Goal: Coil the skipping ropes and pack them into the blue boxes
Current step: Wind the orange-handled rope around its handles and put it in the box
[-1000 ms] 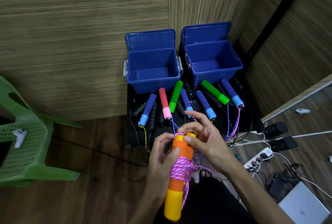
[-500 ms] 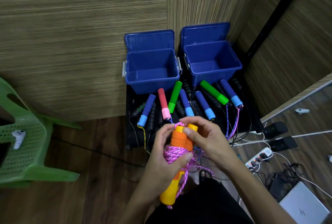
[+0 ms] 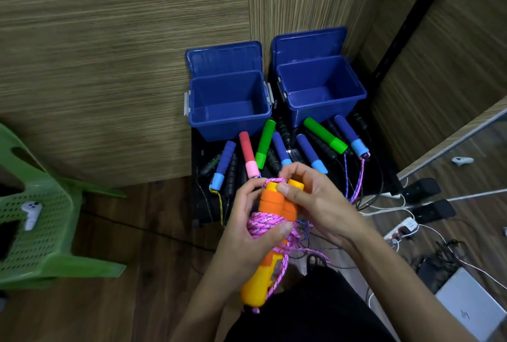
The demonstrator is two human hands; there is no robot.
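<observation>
Both hands hold one skipping rope with orange-and-yellow handles (image 3: pixel 271 203); its pink rope (image 3: pixel 264 225) is wound around the two handles held side by side. My left hand (image 3: pixel 248 234) grips the wound bundle, thumb pressed on the coils. My right hand (image 3: pixel 315 201) pinches the handles' upper ends. Two open blue boxes stand beyond, the left box (image 3: pixel 229 119) and the right box (image 3: pixel 325 112), both showing bare floors. Several other ropes with blue, pink, green and black handles (image 3: pixel 279 146) lie on a black mat before the boxes.
A green plastic chair (image 3: pixel 35 221) with a white controller on it stands at the left. Cables, a power strip (image 3: pixel 399 231) and a closed laptop (image 3: pixel 466 307) lie on the floor at the right. Wood-panelled walls stand behind the boxes.
The bundle has tilted and its lower end swung toward me. My left hand slid up over the pink coils, and my right hand keeps pinching the handle tops.
</observation>
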